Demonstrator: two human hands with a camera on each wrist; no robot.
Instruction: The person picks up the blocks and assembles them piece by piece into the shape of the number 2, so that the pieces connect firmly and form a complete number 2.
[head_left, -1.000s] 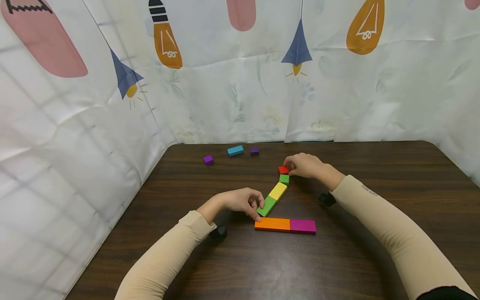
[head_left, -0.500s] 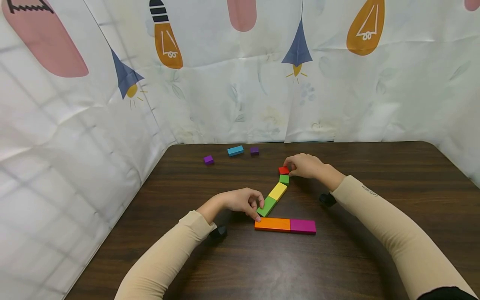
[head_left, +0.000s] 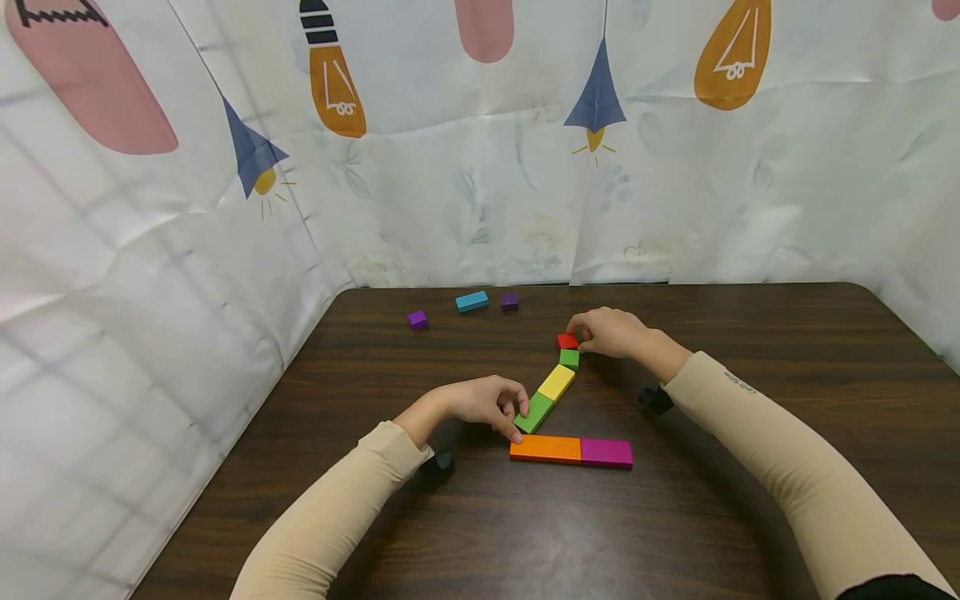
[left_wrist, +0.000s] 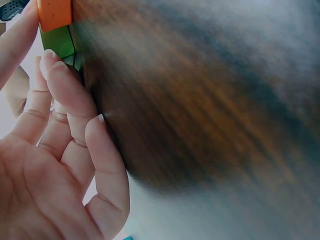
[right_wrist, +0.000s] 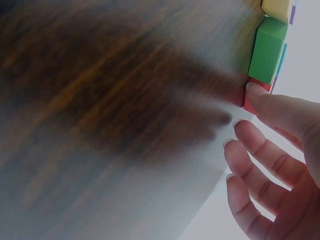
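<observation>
My left hand (head_left: 487,402) rests by the near end of a long green block (head_left: 534,412), fingers loosely bent. Its thumb touches the left end of an orange block (head_left: 546,448), also seen in the left wrist view (left_wrist: 55,14). A magenta block (head_left: 606,452) lies end to end with the orange one. From the green block a yellow block (head_left: 557,382) and a small green block (head_left: 569,359) run on in a slanting row. At the row's far end my right hand (head_left: 611,332) pinches a small red block (head_left: 567,342) between thumb and index finger. Its other fingers stay off the blocks.
Toward the back left of the dark wooden table (head_left: 675,517) lie a blue block (head_left: 472,302) and two small purple blocks, one left (head_left: 417,320) and one right (head_left: 510,302) of it. A patterned white curtain (head_left: 450,200) hangs behind the table.
</observation>
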